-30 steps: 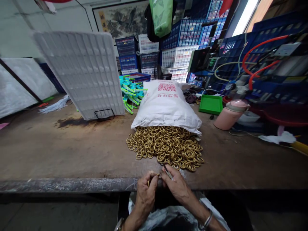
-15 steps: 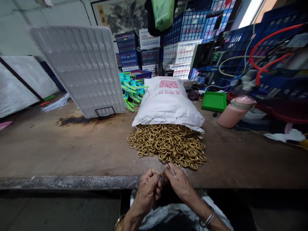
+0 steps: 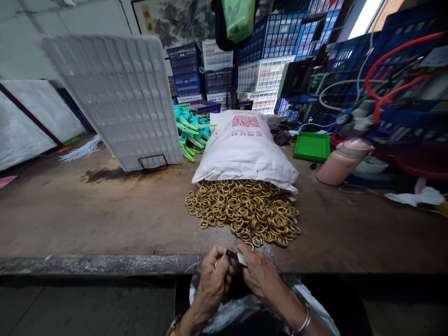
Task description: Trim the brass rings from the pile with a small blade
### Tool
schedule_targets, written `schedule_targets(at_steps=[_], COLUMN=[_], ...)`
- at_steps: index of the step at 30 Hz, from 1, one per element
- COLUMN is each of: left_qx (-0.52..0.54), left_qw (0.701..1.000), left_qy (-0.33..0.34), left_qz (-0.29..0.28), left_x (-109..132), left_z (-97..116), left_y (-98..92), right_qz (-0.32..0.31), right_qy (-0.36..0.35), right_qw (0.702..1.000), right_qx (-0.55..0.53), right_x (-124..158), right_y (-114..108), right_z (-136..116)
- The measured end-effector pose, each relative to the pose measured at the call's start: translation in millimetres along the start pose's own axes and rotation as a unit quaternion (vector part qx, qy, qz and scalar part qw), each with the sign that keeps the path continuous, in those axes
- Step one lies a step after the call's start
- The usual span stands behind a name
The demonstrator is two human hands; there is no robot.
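Observation:
My right hand (image 3: 262, 273) grips a small blade (image 3: 234, 256), dark at the tip and pale near the fingers. The blade points left across the gap toward my left hand (image 3: 213, 275). Those left fingers are closed in a pinch on a gold ring, of which only a sliver shows between them. Just beyond both hands, a heap of gold rings (image 3: 245, 210) spreads over the wooden table (image 3: 105, 219). It spills from under the mouth of a white woven sack (image 3: 245, 149) with red print.
An open sack (image 3: 241, 310) lies below the table edge, under my forearms. A ribbed grey-white panel (image 3: 122, 102) leans at the left, beside turquoise and green plastic pieces (image 3: 192, 130). A green tray (image 3: 311, 146) and pink bottle (image 3: 345, 163) stand right; crates (image 3: 266, 74) are stacked behind.
The blade has turned from pointing up and away to lying across, its dark end now beside the left fingers. My right hand has rotated; the left has hardly moved.

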State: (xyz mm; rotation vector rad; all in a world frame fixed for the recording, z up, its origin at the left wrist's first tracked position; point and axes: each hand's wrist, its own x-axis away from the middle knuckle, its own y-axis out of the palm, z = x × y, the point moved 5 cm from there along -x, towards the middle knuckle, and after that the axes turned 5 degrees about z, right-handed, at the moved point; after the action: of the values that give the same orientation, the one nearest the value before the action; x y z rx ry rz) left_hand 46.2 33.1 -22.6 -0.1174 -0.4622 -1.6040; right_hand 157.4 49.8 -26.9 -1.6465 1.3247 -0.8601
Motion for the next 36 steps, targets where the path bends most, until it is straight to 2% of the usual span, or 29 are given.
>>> schedule_targets(at_steps=[4,7,10,15,17,21,23,25,32,34,36], left_qx=[0.021,0.067,0.088,0.106,0.116,0.136,0.154,0.169,0.128,0.078,0.009], left_qw=[0.999,0.993,0.982,0.979,0.971,0.95,0.946,0.945,0.957,0.97,0.985], left_qy=[-0.017,-0.084,-0.166,-0.176,-0.208,-0.265,-0.256,-0.245,-0.215,-0.197,-0.157], left_qz=[-0.029,-0.055,-0.021,-0.005,0.003,0.089,0.125,0.138,0.149,0.121,0.066], left_x=[17,24,23,21,22,21,16,11,8,10,12], left_z=[4,-11,-34,-48,-57,-87,-99,-106,-107,-103,-93], left_y=[-0.2,-5.4,-17.5,-21.1,-19.3,-24.3,-27.5,-28.4,-32.8,-31.8,-25.7], right_qz=[0.033,0.097,0.133,0.123,0.11,0.09,0.086,0.077,0.073,0.08,0.084], right_qy=[0.046,0.075,0.077,0.071,0.078,0.087,0.092,0.099,0.099,0.091,0.075], right_qw=[0.997,0.99,0.986,0.988,0.989,0.988,0.987,0.988,0.99,0.992,0.993], right_qx=[0.053,0.072,0.065,0.054,0.067,0.093,0.098,0.096,0.066,0.032,-0.026], right_x=[-4,-4,-1,3,2,0,-1,-2,-1,1,3], right_y=[-8,-19,-25,-21,-18,-11,-10,-10,-13,-12,-11], right_z=[22,42,50,39,35,33,34,35,38,39,39])
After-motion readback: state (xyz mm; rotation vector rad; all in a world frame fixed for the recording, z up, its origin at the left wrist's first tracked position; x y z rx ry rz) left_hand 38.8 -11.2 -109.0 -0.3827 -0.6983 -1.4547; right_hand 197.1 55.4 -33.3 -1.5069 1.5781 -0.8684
